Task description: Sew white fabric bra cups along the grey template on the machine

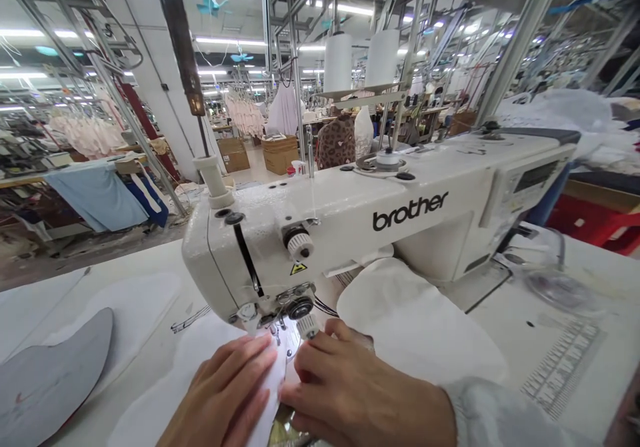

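Under the head of a white sewing machine [310,240], the presser foot area [278,330] is lit. A piece of white fabric [273,383] lies there, its edge running towards me. My left hand [230,380] rests flat on this fabric, fingers stretched out and fingertips just short of the foot. On the other side, my right hand [350,383] has its fingers curled in, with thumb and fingertips closed at the fabric's edge. Another part of white cloth [415,313] spreads under the machine arm, behind my right hand; whether it joins the first piece is hidden.
A grey curved template [60,367] lies on white cloth at the left. Printed ruler marks [563,363] show on the tabletop at right. Two white thread cones [339,62] stand above the machine. A red crate [595,223] is at the right, and cardboard boxes [280,155] sit beyond.
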Demonstrator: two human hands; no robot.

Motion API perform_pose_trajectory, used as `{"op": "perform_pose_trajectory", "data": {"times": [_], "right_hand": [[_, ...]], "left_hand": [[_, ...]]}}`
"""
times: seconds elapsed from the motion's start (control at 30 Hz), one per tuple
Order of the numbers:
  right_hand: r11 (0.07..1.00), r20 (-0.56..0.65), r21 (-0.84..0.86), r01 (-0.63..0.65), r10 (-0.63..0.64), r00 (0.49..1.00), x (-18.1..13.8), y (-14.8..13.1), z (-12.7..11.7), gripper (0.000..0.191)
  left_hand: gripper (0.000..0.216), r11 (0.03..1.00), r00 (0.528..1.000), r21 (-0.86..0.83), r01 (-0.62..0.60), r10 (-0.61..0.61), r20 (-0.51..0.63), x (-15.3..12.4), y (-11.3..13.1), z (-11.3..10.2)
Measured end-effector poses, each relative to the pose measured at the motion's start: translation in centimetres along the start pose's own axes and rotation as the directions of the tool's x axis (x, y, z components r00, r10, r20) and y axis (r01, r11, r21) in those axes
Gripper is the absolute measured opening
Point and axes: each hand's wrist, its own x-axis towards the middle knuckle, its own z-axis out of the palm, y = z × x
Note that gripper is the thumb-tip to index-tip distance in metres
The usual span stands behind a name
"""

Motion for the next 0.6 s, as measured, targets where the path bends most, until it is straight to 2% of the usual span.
{"op": "perform_pose_trajectory", "data": {"times": [0.17, 0.37, 0.5, 0.6], "right_hand": [[1.000, -0.019, 0.001, -0.012, 0.012, 1.000, -0.1, 0.1, 0.3, 0.028], [0.999, -0.003, -0.031, -0.042, 0.042, 0.999, -0.1, 0.2, 0.5, 0.023], [0.997, 0.020, -0.019, -0.068, 0.069, 0.997, -0.1, 0.4, 0.6, 0.021], [0.998, 0.005, -0.005, -0.067, 0.067, 0.998, -0.1, 0.4, 0.7, 0.022]], "left_hand": [[0.031, 0.997, 0.996, 0.042, 0.072, -0.069, -0.062, -0.9, 0.5, 0.7], [0.040, 0.982, 0.993, 0.147, 0.120, -0.122, 0.005, -2.4, 1.1, 2.2], [0.040, 0.949, 0.978, 0.244, 0.202, -0.207, -0.003, -2.4, 2.0, 3.4], [0.040, 0.939, 0.973, 0.258, 0.226, -0.228, -0.022, -2.4, 2.2, 3.6]]}}
